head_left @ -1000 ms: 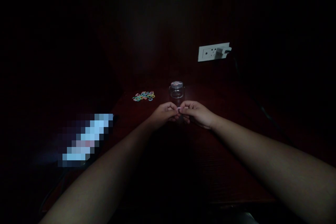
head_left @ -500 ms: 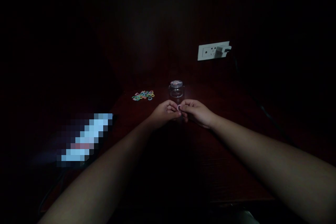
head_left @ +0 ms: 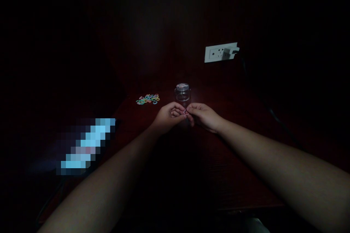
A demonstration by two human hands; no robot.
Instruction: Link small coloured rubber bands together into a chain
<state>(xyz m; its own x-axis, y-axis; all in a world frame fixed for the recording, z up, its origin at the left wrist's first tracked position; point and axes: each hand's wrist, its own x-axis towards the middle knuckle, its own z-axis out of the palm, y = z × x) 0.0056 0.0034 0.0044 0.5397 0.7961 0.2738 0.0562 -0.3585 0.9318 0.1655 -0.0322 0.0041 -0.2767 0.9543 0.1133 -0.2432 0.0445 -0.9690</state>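
Observation:
Between my two hands is a small pale pink hair tie (head_left: 185, 113), a loop pinched at its sides. My left hand (head_left: 170, 115) grips it from the left with thumb and forefinger. From the right, the thumb and forefinger of my right hand (head_left: 203, 115) are closed on the same loop. Just behind my hands a clear jar (head_left: 182, 94) stands upright with its lid on; its lower part is dim and partly hidden by my fingers. Left of the jar lies a loose pile of colourful hair ties (head_left: 148, 99) in pink, green, yellow and blue.
A lit screen (head_left: 87, 145), blurred into blocks, is at the left edge of the dark red table (head_left: 246, 174). On the wall behind is a white socket panel (head_left: 221, 52) with a plug in it. A dark cable (head_left: 275, 115) runs down on the right.
My fingers have shifted slightly on the pink hair tie, and its loop now shows more openly between them. The whole view has moved a little; jar and pile stay in place.

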